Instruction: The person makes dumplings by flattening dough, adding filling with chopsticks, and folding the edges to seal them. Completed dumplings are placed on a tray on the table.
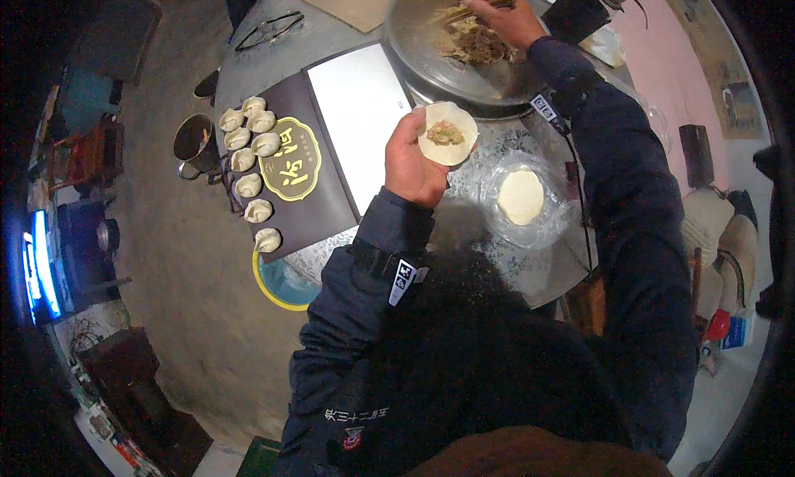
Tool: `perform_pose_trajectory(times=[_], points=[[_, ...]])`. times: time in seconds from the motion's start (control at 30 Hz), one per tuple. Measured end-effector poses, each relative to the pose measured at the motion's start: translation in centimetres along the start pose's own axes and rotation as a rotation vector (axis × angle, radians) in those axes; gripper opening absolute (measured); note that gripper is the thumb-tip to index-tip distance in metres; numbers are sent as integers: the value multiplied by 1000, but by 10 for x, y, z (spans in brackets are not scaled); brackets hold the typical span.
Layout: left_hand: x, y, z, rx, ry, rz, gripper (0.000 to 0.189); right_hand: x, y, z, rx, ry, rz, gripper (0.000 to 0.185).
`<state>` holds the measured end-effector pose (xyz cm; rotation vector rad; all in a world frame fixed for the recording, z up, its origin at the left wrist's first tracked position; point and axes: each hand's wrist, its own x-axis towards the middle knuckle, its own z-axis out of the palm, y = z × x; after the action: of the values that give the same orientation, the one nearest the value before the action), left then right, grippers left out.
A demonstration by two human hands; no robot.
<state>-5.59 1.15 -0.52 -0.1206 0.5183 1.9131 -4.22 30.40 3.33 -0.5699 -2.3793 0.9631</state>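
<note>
My left hand [413,160] holds a round dumpling wrapper [463,115] flat on its fingers, thumb at the edge. A small mound of filling [445,133] sits in the middle of the wrapper. Over a wide metal basin [422,58], my right hand [506,22] grips what look like wooden chopsticks [463,16], their tips at the minced filling [481,42] inside. Nearer my body, a stack of pale round wrappers [521,197] rests on a clear plastic bag [553,219]. Several folded dumplings [248,185] line the left edge of a dark printed board [317,213].
A white sheet [354,104] lies between board and basin. Cardboard [348,2] and a dark thin loop [270,31] lie at the table's far side. Below the left edge stand a metal pot [194,138] and a yellow-rimmed blue basin [279,284]. A black box-like object [574,14] stands right of the basin.
</note>
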Motion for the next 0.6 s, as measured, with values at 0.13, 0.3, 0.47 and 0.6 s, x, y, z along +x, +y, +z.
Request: perform_pose_trajectory(times=[0.13, 0.3, 0.47, 0.6], points=[[1, -1, 0, 11, 27, 18, 49, 2, 21, -33, 73, -95, 237, 38], [0, -2, 1, 16, 24, 18, 49, 14, 33, -31, 179, -19, 234, 35], [-1, -1, 2, 41, -7, 22, 49, 10, 29, -19, 53, 138, 302, 36], [-1, 0, 3, 31, 22, 13, 48, 5, 18, -13, 107, 112, 348, 38]])
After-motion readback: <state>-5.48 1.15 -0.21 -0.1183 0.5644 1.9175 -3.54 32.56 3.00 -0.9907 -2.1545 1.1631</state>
